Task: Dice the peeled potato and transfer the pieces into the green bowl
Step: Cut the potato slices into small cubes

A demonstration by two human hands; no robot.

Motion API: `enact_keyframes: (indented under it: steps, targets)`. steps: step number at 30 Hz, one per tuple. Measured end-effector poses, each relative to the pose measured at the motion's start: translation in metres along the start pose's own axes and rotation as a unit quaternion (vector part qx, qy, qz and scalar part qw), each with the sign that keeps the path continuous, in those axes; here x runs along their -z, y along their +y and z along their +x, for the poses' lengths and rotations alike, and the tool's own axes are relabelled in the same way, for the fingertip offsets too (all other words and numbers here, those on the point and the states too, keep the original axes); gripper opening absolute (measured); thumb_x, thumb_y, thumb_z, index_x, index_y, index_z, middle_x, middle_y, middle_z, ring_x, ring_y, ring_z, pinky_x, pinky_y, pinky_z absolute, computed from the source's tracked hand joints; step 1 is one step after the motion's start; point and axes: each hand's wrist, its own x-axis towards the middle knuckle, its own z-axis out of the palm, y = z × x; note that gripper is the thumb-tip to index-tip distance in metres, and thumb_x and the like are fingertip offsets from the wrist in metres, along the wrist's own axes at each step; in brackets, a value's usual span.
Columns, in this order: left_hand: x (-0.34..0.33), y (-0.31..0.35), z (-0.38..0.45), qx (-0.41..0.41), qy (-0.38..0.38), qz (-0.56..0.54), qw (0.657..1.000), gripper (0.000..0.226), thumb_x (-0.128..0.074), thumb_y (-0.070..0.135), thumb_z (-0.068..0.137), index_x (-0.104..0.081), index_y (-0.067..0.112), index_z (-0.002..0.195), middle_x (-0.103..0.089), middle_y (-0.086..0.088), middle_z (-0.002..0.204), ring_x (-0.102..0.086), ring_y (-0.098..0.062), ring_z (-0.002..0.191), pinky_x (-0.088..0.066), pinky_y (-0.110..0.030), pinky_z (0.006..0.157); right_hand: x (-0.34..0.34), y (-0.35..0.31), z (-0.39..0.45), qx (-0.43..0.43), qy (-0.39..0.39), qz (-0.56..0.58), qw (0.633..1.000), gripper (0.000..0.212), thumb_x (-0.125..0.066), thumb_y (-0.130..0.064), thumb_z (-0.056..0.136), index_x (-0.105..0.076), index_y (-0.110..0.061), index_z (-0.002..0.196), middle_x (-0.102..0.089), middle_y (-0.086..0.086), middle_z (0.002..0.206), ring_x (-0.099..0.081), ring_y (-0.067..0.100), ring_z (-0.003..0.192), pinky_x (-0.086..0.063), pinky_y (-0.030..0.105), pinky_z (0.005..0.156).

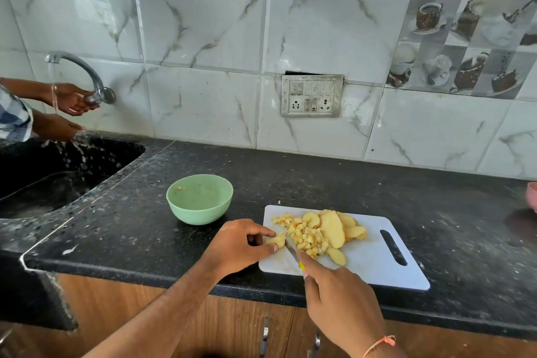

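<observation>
A white cutting board [377, 264] lies on the black counter. On it sit a heap of diced potato [305, 234] and several potato slices [334, 227]. My left hand [238, 244] pinches a small potato piece [276, 240] at the board's left edge. My right hand [343, 293] grips a knife [292, 251] with a yellow handle, its blade set against that piece. The green bowl [200, 199] stands to the left of the board, holding only a small scrap.
A black sink [58, 177] is at the left, where another person's hands [69, 107] are under a running tap [78, 70]. A switch panel [312, 96] is on the tiled wall. A pink object [532, 195] shows at the right edge. Cabinet doors are below the counter.
</observation>
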Motion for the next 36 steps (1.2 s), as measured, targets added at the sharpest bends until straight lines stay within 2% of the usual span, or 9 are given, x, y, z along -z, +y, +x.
enact_keyframes:
  steps: [7, 15, 18, 23, 26, 36]
  targets:
    - [0.0, 0.001, 0.002, 0.007, -0.009, 0.002, 1.0, 0.032, -0.083, 0.06, 0.081, -0.078, 0.052, 0.111, -0.067, 0.022, 0.091, -0.064, -0.003, 0.083, -0.05, -0.018, 0.068, 0.003, 0.008, 0.007, -0.02, 0.025, -0.008, 0.999, 0.052, -0.032, -0.047, 0.108, -0.023, -0.048, 0.159, -0.059, -0.014, 0.074, -0.059, 0.011, 0.068, -0.056, 0.025, 0.061]
    - [0.0, 0.004, 0.004, 0.011, -0.024, 0.017, 1.0, 0.029, -0.08, 0.059, 0.084, -0.077, 0.053, 0.112, -0.065, 0.02, 0.09, -0.06, -0.001, 0.082, -0.047, -0.018, 0.068, 0.004, 0.013, 0.015, 0.009, 0.003, -0.008, 1.0, 0.053, -0.035, -0.048, 0.108, -0.019, -0.051, 0.159, -0.061, -0.017, 0.082, -0.058, 0.01, 0.073, -0.059, 0.027, 0.069]
    - [0.001, 0.004, 0.004, 0.008, -0.026, 0.015, 1.0, 0.028, -0.08, 0.058, 0.084, -0.076, 0.053, 0.111, -0.066, 0.017, 0.09, -0.06, -0.002, 0.08, -0.05, -0.023, 0.068, 0.005, 0.015, 0.015, 0.015, -0.006, -0.009, 1.0, 0.052, -0.034, -0.047, 0.109, -0.021, -0.05, 0.159, -0.062, -0.016, 0.083, -0.059, 0.01, 0.074, -0.059, 0.028, 0.07]
    - [0.0, 0.001, 0.003, -0.003, -0.02, 0.005, 1.0, 0.032, -0.082, 0.058, 0.082, -0.076, 0.054, 0.112, -0.067, 0.014, 0.088, -0.06, -0.007, 0.078, -0.052, -0.029, 0.069, 0.001, 0.014, 0.013, 0.012, -0.012, 0.025, 1.0, 0.049, -0.035, -0.047, 0.109, -0.025, -0.053, 0.157, -0.06, -0.015, 0.079, -0.059, 0.01, 0.072, -0.055, 0.022, 0.062]
    - [0.0, 0.001, 0.003, -0.005, -0.02, 0.006, 1.0, 0.033, -0.082, 0.058, 0.081, -0.076, 0.052, 0.113, -0.067, 0.016, 0.088, -0.06, -0.005, 0.078, -0.05, -0.027, 0.069, 0.0, 0.012, 0.011, 0.004, -0.006, 0.042, 0.999, 0.049, -0.036, -0.046, 0.109, -0.026, -0.054, 0.156, -0.059, -0.015, 0.076, -0.06, 0.01, 0.07, -0.053, 0.022, 0.058]
    - [-0.001, 0.003, 0.002, 0.006, -0.007, 0.004, 1.0, 0.027, -0.084, 0.058, 0.08, -0.076, 0.049, 0.104, -0.066, 0.016, 0.089, -0.059, -0.001, 0.076, -0.048, -0.018, 0.065, 0.003, 0.005, 0.01, -0.007, 0.021, 0.029, 0.999, 0.052, -0.033, -0.046, 0.109, -0.021, -0.05, 0.16, -0.06, -0.016, 0.078, -0.059, 0.009, 0.068, -0.057, 0.023, 0.062]
